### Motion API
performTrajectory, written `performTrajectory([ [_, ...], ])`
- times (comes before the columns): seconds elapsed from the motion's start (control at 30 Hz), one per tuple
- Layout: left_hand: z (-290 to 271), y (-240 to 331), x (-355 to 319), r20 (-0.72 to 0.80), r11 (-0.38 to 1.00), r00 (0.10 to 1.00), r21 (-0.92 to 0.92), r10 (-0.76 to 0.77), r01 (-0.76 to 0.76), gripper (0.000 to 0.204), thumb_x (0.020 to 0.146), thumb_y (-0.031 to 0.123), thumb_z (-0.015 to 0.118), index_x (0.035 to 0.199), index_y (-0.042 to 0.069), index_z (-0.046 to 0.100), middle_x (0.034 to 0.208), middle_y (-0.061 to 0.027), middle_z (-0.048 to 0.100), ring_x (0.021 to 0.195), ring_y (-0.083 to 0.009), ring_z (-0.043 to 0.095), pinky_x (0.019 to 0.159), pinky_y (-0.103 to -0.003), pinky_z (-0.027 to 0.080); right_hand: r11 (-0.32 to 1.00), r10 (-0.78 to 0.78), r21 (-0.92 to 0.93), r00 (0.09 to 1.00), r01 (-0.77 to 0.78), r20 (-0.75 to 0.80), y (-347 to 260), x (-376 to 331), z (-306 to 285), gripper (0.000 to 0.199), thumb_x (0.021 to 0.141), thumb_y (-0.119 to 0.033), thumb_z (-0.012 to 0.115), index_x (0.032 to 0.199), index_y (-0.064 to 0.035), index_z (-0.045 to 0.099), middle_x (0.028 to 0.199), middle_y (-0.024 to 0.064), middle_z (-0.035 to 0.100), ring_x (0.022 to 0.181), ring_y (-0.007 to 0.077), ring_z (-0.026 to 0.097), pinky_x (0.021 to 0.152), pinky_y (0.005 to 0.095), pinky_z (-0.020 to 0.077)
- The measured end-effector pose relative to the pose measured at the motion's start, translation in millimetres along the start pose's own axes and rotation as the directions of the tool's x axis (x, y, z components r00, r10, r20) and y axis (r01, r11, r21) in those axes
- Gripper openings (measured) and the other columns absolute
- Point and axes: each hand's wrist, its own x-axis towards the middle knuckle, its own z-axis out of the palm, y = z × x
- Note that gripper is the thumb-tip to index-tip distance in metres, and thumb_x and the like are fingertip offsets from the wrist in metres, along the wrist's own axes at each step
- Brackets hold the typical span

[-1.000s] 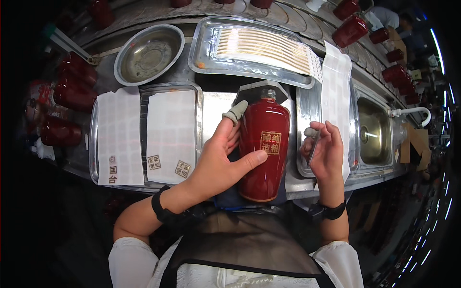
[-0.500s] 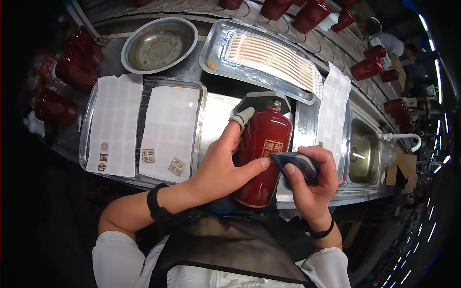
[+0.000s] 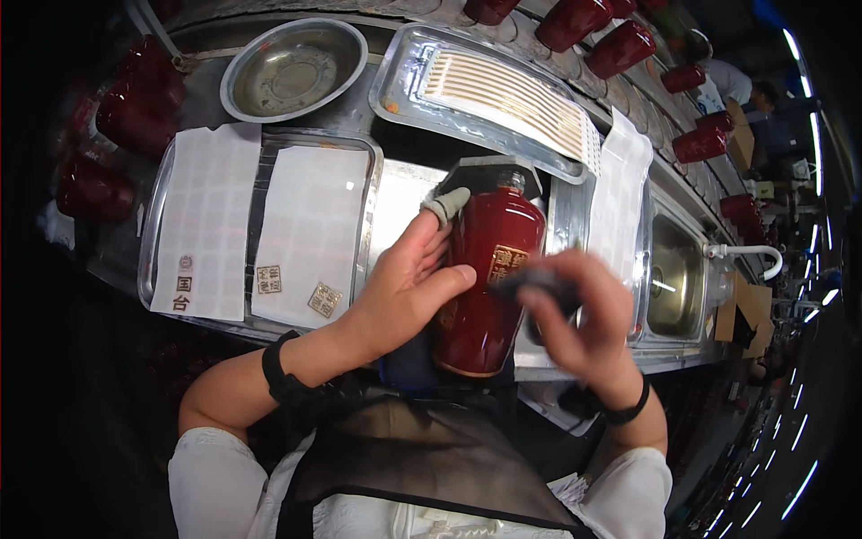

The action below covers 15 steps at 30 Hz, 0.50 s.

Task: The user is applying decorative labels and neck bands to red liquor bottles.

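A glossy red ceramic bottle [image 3: 485, 278] with a gold square label lies neck-away on a grey stand in front of me. My left hand [image 3: 404, 278] grips its left side, a grey cot on the index fingertip. My right hand [image 3: 579, 314] holds a small dark pad [image 3: 530, 286] against the bottle's right side; the hand is blurred.
A metal tray [image 3: 157, 234] at left holds two white backing sheets [image 3: 310, 234] with a few gold labels. A steel bowl [image 3: 292, 72] and a tray of gold strips [image 3: 503, 94] lie beyond. A sink [image 3: 673, 278] sits at right. Several red bottles [image 3: 135, 99] line the far edges.
My right hand took up the dark pad and brought it left onto the bottle's side. My left hand kept its grip on the bottle.
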Motion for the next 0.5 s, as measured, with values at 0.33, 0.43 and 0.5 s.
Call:
performTrajectory([
  [0.33, -3, -5, 1, 0.049, 0.999, 0.997, -0.006, 0.051, -0.051, 0.064, 0.102, 0.014, 0.043, 0.158, -0.006, 0.019, 0.160, -0.0172, 0.031, 0.149, -0.0241, 0.029, 0.122, -0.036, 0.022, 0.965, -0.251, 0.000, 0.921, 0.263, 0.297, -7, 30, 5, 0.026, 0.072, -0.002, 0.076, 0.097, -0.0082, 0.070, 0.073, 0.0070, 0.055, 0.069, 0.0279, 0.061, 0.057, 0.0379, 0.0484],
  [0.43, 0, 3, -5, 0.023, 1.000, 1.000, 0.021, 0.001, -0.001, 0.063, 0.103, 0.013, 0.045, 0.158, -0.004, 0.020, 0.159, -0.0161, 0.033, 0.149, -0.0231, 0.030, 0.121, -0.035, 0.023, 0.928, -0.264, -0.259, 0.963, 0.269, 0.057, 17, 56, -2, 0.027, 0.075, 0.001, 0.072, 0.100, -0.0080, 0.070, 0.081, 0.0095, 0.063, 0.069, 0.0292, 0.061, 0.061, 0.0397, 0.0486],
  [0.5, 5, -2, 0, -0.006, 0.994, 1.000, 0.108, 0.004, -0.003, 0.063, 0.103, 0.013, 0.048, 0.157, -0.005, 0.020, 0.158, -0.0160, 0.035, 0.149, -0.0241, 0.030, 0.121, -0.035, 0.024, 0.837, -0.415, -0.286, 0.882, 0.466, 0.224, 12, 19, -8, 0.029, 0.074, -0.001, 0.076, 0.101, -0.0084, 0.071, 0.082, 0.0058, 0.065, 0.068, 0.0257, 0.060, 0.063, 0.0349, 0.0509],
])
